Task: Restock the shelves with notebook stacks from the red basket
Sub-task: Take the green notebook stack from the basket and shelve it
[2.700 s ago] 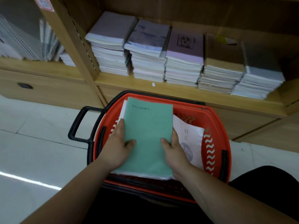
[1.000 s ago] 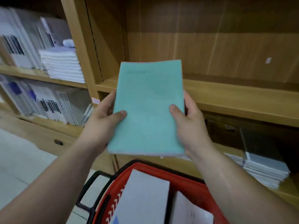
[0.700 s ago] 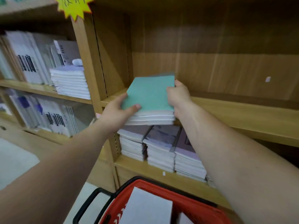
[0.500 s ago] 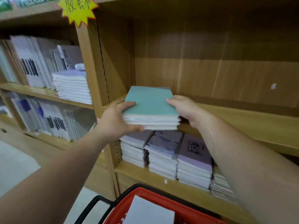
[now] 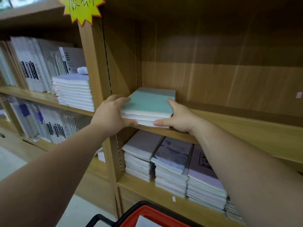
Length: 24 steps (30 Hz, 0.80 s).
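Note:
A stack of notebooks with a teal cover [image 5: 148,104] lies flat on the upper wooden shelf [image 5: 237,128], at its left end against the upright. My left hand [image 5: 111,113] grips the stack's left side and my right hand [image 5: 176,117] grips its right front corner. The red basket [image 5: 147,215] shows only its rim at the bottom edge, with a pale notebook [image 5: 144,222] inside.
The shelf below carries several notebook stacks [image 5: 172,163] side by side. To the left, beyond the wooden upright [image 5: 96,79], stand spiral books and a white stack [image 5: 73,90]. A yellow star sign [image 5: 82,9] hangs at the top. The upper shelf is bare to the right.
The teal stack was lifted from the basket and now rests deeper on the upper shelf. Both hands have slid back to its front corners.

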{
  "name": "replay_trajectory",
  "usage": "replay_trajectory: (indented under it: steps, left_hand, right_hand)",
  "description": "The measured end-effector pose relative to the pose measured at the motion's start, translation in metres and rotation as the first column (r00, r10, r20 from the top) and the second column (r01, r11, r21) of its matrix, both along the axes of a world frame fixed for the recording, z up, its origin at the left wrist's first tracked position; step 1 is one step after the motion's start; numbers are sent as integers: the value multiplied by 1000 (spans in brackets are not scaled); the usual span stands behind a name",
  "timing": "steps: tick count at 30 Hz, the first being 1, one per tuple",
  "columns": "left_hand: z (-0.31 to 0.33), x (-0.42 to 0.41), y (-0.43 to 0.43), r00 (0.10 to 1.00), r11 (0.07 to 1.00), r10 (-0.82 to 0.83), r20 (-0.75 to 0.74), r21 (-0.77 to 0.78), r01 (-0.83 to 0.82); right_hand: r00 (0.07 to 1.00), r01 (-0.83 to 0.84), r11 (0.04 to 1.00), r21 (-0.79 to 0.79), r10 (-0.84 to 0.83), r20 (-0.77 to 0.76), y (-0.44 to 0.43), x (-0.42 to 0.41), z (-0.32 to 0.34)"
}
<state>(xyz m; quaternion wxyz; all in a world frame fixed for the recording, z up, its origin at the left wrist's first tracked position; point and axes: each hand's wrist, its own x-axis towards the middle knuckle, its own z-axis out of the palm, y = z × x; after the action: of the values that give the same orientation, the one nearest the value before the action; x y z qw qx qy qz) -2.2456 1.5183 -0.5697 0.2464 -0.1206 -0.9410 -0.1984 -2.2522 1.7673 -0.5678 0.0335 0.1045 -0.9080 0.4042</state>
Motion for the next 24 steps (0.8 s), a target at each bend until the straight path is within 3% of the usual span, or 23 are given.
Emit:
replay_trajectory:
  steps: [3, 5, 8, 10, 11, 13, 16, 20, 24]
  left_hand:
    - [-14, -6, 7, 978, 993, 108, -179, -31, -115]
    - [-25, -8, 14, 962, 997, 46, -269, -39, -59]
    - [-33, -14, 29, 978, 997, -66, -197, -45, 58]
    - [-30, -22, 38, 994, 997, -69, -88, -51, 65]
    - [-28, -26, 40, 997, 997, -60, -46, -45, 58]
    - [-23, -34, 37, 998, 998, -64, 11, -18, 64]
    - [-15, -41, 22, 992, 995, -102, 72, 5, 102]
    - [-11, -41, 20, 990, 994, -107, 94, 3, 107]
    - [-8, -29, 34, 998, 996, -61, 14, -71, 62]
  right_hand:
    - [995, 82, 995, 63, -78, -68, -19, -20, -2]
    - [995, 79, 996, 40, -76, -62, -18, -26, -4]
    - [999, -47, 968, -248, 41, -28, 0, -30, -4]
    - [999, -15, 880, -474, 32, 28, 4, -33, -3]
    - [999, 27, 861, -508, -7, 41, 5, -38, -3]
    - [998, 60, 904, -423, -51, 32, 1, -46, -4]
    - [999, 36, 988, -150, -41, -28, -6, -47, -3]
    - [999, -3, 972, -233, 11, 35, -6, -53, -6]
    - [998, 12, 988, -151, -3, 59, -8, -58, -12]
